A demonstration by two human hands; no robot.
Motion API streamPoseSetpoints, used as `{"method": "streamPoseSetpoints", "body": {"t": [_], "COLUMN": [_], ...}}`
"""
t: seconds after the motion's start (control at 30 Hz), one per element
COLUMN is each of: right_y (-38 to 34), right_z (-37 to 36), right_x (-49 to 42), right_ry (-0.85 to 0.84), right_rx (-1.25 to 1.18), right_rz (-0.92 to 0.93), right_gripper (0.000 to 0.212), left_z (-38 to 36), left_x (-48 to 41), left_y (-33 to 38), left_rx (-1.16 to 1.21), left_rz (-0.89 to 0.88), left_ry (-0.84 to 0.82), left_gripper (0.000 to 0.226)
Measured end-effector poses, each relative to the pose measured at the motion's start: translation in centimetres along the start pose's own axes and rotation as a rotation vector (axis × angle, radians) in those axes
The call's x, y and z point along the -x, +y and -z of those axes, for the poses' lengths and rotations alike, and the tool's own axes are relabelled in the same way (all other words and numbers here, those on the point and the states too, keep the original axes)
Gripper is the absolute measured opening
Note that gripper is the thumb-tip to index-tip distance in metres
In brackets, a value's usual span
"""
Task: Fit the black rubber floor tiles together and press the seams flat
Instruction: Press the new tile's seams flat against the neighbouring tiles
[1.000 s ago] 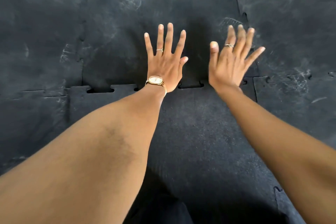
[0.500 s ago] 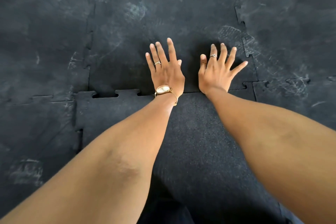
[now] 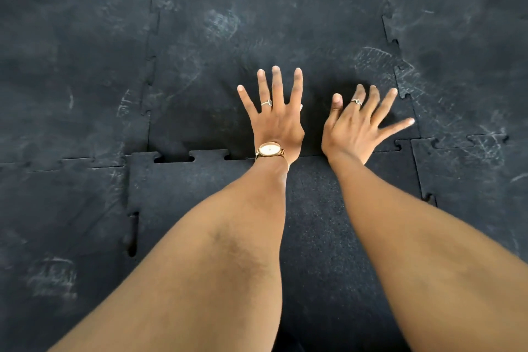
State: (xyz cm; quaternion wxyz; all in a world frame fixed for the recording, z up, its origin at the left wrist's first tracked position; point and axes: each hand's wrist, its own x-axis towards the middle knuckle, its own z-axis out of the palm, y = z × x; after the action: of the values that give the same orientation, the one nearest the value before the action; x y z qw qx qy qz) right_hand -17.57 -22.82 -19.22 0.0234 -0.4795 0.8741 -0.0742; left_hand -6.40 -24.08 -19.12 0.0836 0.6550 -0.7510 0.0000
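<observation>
Open tiles (image 3: 257, 23) around both hands (image 3: 275, 120)

Matt, scuffed black rubber tiles (image 3: 257, 23); near tile (image 3: 320, 223) grainy; shiny gold-toned watch (image 3: 270, 149).

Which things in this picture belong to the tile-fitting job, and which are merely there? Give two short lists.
Part of the job:
- near tile, being fitted
- far tile, under the palms
- seam, gaps open at left
- left hand, right hand, spread flat

Merely there:
- wristwatch
- rings
- chalky scuff marks
</observation>
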Motion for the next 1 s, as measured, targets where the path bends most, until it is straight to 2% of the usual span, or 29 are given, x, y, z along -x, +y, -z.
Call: {"method": "streamPoseSetpoints", "body": {"t": [0.13, 0.27, 0.33, 0.4, 0.47, 0.53, 0.6, 0.67, 0.9, 1.0], "right_y": [0.0, 0.4, 0.5, 0.3, 0.2, 0.3, 0.4, 0.5, 0.2, -2.2], "right_z": [0.0, 0.1, 0.3, 0.2, 0.2, 0.3, 0.4, 0.3, 0.4, 0.8], "right_x": [-0.4, -0.6, -0.8, -0.9, -1.0, -0.8, -0.8, -0.9, -0.1, 2.7], "right_ry": [-0.046, -0.103, -0.102, -0.093, -0.098, -0.103, -0.107, -0.097, -0.032, 0.011], "right_rx": [-0.016, 0.008, 0.004, 0.003, 0.003, 0.005, 0.002, -0.002, -0.054, -0.088], "right_rz": [0.024, 0.055, 0.054, 0.06, 0.057, 0.054, 0.053, 0.055, 0.037, 0.044], "right_gripper": [0.068, 0.07, 0.071, 0.072, 0.072, 0.072, 0.072, 0.072, 0.073, 0.068], "left_z": [-0.2, 1.2, 2.5, 3.5, 4.0, 4.0, 3.2, 2.3, 1.7, 1.7], "left_x": [-0.2, 0.5, 1.4, 2.0, 2.0, 1.5, 1.0, 0.6, 0.8, 0.9], "left_y": [-0.3, -0.1, -1.6, -5.3, -9.2, -11.1, -10.8, -10.5, -10.9, -11.2], "left_rx": [0.002, 0.164, 0.268, 0.25, 0.174, 0.128, 0.042, 0.015, -0.031, -0.016], "left_rz": [0.014, 0.076, 0.024, -0.009, 0.068, 0.169, 0.187, 0.187, 0.156, 0.172], "left_ry": [-0.015, -0.106, -0.025, 0.134, 0.185, 0.101, -0.027, -0.084, -0.076, -0.09], "left_gripper": [0.062, 0.061, 0.062, 0.061, 0.062, 0.065, 0.07, 0.07, 0.07, 0.071]}}
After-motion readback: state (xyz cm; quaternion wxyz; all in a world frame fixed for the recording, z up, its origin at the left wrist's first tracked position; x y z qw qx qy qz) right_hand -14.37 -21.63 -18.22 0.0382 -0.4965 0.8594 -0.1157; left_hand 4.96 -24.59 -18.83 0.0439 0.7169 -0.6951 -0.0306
